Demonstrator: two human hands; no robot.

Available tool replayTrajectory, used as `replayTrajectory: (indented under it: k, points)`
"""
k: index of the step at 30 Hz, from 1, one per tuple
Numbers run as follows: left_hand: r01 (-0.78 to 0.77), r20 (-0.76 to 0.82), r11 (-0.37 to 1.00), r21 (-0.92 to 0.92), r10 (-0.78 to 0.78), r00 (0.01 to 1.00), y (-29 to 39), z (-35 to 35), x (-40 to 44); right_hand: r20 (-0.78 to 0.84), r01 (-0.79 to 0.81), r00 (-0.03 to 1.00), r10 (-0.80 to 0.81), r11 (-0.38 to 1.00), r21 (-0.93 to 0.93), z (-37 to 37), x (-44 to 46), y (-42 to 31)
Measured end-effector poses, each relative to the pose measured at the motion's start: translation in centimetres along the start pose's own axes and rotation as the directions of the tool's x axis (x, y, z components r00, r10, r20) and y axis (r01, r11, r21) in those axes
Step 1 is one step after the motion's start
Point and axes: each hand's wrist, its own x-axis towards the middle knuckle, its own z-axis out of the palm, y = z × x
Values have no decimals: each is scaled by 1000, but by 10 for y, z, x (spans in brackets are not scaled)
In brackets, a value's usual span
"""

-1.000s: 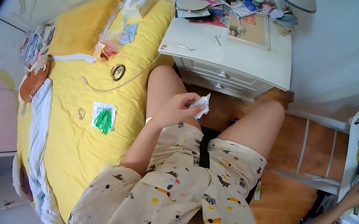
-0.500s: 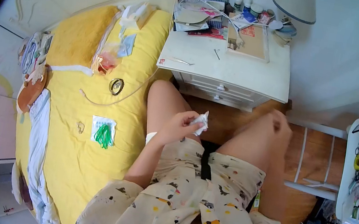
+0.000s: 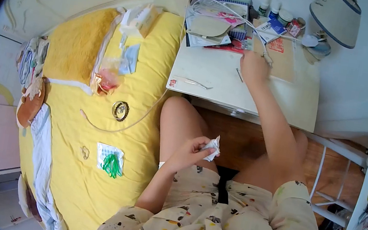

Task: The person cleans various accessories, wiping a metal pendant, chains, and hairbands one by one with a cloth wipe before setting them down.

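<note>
My left hand (image 3: 193, 152) is closed around a crumpled white tissue (image 3: 211, 148), held above my lap. My right hand (image 3: 255, 67) reaches over the white nightstand (image 3: 288, 101), its back toward me and its fingers mostly hidden and blurred. It is beside a pile of papers (image 3: 208, 26) and a brown booklet (image 3: 283, 66). A small thin dark tool (image 3: 239, 75) lies just left of my right wrist. Nearer the front left corner lie metal tweezers (image 3: 192, 82).
To the left, the yellow bed (image 3: 75, 126) bears a tissue box (image 3: 139, 20), a bracelet (image 3: 120, 110), a white cable (image 3: 118, 130) and green cords (image 3: 112, 165) on a white packet. A lamp (image 3: 336, 18) and several bottles stand at the nightstand's back. A white side table (image 3: 363, 208) is at right.
My right hand has swung from beside my right knee up over the nightstand. My left hand keeps the tissue above my lap. The whole view has shifted slightly.
</note>
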Motion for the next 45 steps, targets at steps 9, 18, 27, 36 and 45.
replayTrajectory:
  k: [9,18,27,36,45]
  points:
    - [-12,-1,998,-69,12,1000,1,-20,16,45,221,975,-217,963,-155,8,31,0]
    - [-14,33,998,-63,16,999,9,-10,18,62,230,972,-229,973,-20,-26,17,10]
    - [-22,28,998,-57,24,999,15,7,14,200,-211,976,83,571,794,-91,-58,29]
    - [17,-56,876,-482,-50,997,13,53,31,631,-629,746,-210,-532,567,-111,-217,40]
    - [78,-10,784,-616,-107,994,22,104,22,670,-571,741,-51,-573,588,-117,-290,59]
